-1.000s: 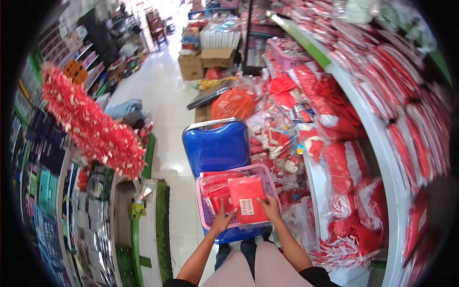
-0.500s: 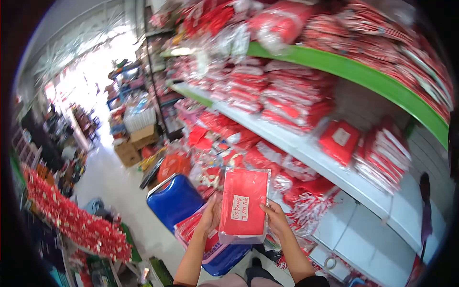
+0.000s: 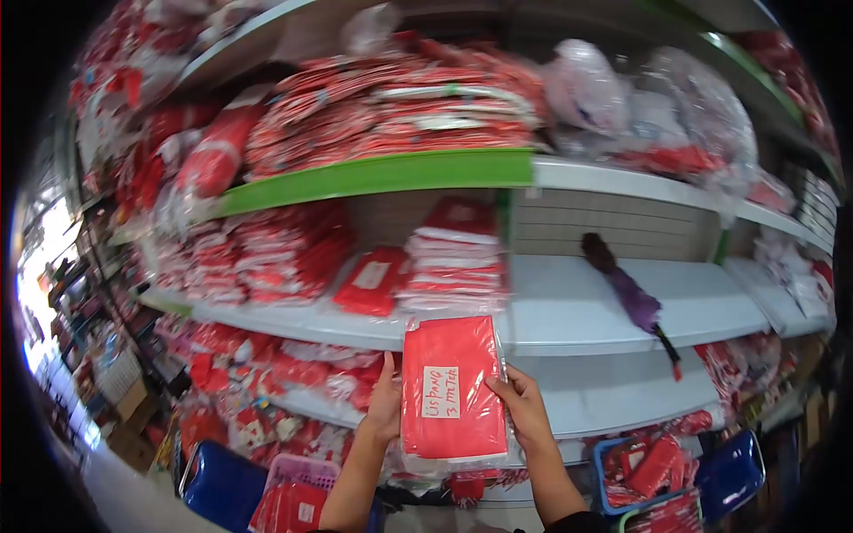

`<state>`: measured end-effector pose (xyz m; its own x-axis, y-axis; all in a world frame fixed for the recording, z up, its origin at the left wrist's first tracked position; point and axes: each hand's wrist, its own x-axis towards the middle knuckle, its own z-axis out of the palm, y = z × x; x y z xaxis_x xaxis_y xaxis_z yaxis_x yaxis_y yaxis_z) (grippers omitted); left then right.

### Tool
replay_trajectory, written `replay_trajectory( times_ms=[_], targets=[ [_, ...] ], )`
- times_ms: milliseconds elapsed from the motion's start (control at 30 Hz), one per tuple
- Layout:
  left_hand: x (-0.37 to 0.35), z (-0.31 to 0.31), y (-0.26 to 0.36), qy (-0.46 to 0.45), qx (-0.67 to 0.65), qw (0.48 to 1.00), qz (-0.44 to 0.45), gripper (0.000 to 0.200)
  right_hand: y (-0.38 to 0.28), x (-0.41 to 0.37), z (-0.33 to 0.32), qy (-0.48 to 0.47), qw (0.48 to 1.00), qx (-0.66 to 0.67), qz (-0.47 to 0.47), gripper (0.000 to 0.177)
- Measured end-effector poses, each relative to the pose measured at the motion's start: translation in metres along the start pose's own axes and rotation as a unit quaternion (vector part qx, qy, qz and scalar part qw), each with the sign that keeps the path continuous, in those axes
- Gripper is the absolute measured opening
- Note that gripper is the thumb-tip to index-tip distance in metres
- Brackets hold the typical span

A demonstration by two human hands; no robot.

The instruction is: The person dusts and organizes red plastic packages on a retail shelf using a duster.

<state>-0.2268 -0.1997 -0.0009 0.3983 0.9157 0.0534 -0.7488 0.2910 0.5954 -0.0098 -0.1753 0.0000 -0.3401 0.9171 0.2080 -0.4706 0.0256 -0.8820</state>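
A flat packet of folded red cloth (image 3: 462,422) in clear plastic is held upright in front of me, its white handwritten label facing me. My right hand (image 3: 522,407) grips its right edge, thumb on the front and fingers behind. Along the left edge is my left hand (image 3: 385,404), thumb pointing up and the other fingers hidden behind the packet. Just beyond, on the middle shelf, lies a similar labelled red packet (image 3: 370,274) beside a stack of red and white packets (image 3: 451,258).
A purple feather duster (image 3: 633,293) lies on the white shelf (image 3: 551,324) to the right. Red packets are piled above the green shelf edge (image 3: 382,174). Below are a blue chair (image 3: 222,484), a pink basket (image 3: 306,469) and a blue basket (image 3: 609,475) with red packets.
My view has swung right, from the aisle to face the shelves squarely. The packet stays between both hands, and the feather duster and blue basket now show more fully.
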Motion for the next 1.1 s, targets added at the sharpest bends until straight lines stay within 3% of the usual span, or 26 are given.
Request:
replay_trajectory(
  times_ms=[33, 133, 167, 200, 267, 367, 500, 600, 633, 733, 833, 900, 967, 1067, 1100],
  targets=[
    [0.027, 0.000, -0.017, 0.075, -0.001, 0.995, 0.063, 0.056, -0.014, -0.004, -0.016, 0.022, 0.999, -0.020, -0.014, 0.026],
    [0.082, 0.030, -0.049, -0.043, 0.011, 0.998, 0.046, 0.052, -0.063, -0.017, -0.076, 0.065, 0.981, -0.166, -0.082, 0.029],
    [0.102, 0.031, -0.057, -0.004, 0.040, 0.999, 0.032, 0.047, -0.087, -0.022, -0.089, 0.101, 0.962, -0.220, -0.123, 0.024],
    [0.118, 0.039, -0.067, -0.011, 0.044, 0.999, 0.020, 0.045, -0.105, -0.019, -0.108, 0.169, 0.892, -0.354, -0.226, 0.023],
    [0.150, 0.060, -0.079, -0.020, 0.052, 0.998, 0.001, 0.043, -0.133, -0.011, -0.144, 0.275, 0.655, -0.579, -0.399, 0.020],
    [0.190, 0.086, -0.091, -0.055, 0.051, 0.997, 0.001, 0.042, -0.157, -0.009, -0.181, 0.336, 0.470, -0.746, -0.331, 0.024],
    [0.239, 0.102, -0.098, -0.067, 0.053, 0.996, 0.005, 0.042, -0.143, -0.004, -0.253, 0.295, 0.544, -0.771, -0.147, 0.044],
    [0.266, 0.104, -0.103, -0.049, 0.066, 0.996, 0.014, 0.044, -0.144, -0.014, -0.276, 0.285, 0.609, -0.732, -0.110, 0.040],
    [0.275, 0.100, -0.105, -0.048, 0.065, 0.997, 0.014, 0.045, -0.145, -0.019, -0.279, 0.282, 0.616, -0.721, -0.147, 0.037],
    [0.287, 0.092, -0.111, 0.006, 0.089, 0.995, 0.036, 0.046, -0.150, -0.044, -0.284, 0.315, 0.727, -0.595, -0.137, 0.028],
    [0.288, 0.088, -0.114, 0.040, 0.110, 0.991, 0.064, 0.050, -0.127, -0.063, -0.285, 0.346, 0.766, -0.512, -0.177, 0.019],
    [0.284, 0.091, -0.116, 0.043, 0.105, 0.990, 0.079, 0.053, -0.096, -0.075, -0.279, 0.307, 0.858, -0.399, -0.106, 0.023],
    [0.279, 0.104, -0.117, 0.037, 0.083, 0.991, 0.096, 0.056, -0.071, -0.083, -0.258, 0.254, 0.915, -0.309, -0.049, 0.030],
    [0.279, 0.075, -0.107, -0.160, 0.032, 0.986, 0.046, 0.058, -0.042, -0.092, -0.230, 0.105, 0.950, -0.292, 0.019, 0.034],
    [0.281, 0.087, -0.120, 0.038, 0.049, 0.987, 0.148, 0.057, -0.043, -0.094, -0.217, 0.075, 0.930, -0.359, -0.020, 0.034]
  ],
)
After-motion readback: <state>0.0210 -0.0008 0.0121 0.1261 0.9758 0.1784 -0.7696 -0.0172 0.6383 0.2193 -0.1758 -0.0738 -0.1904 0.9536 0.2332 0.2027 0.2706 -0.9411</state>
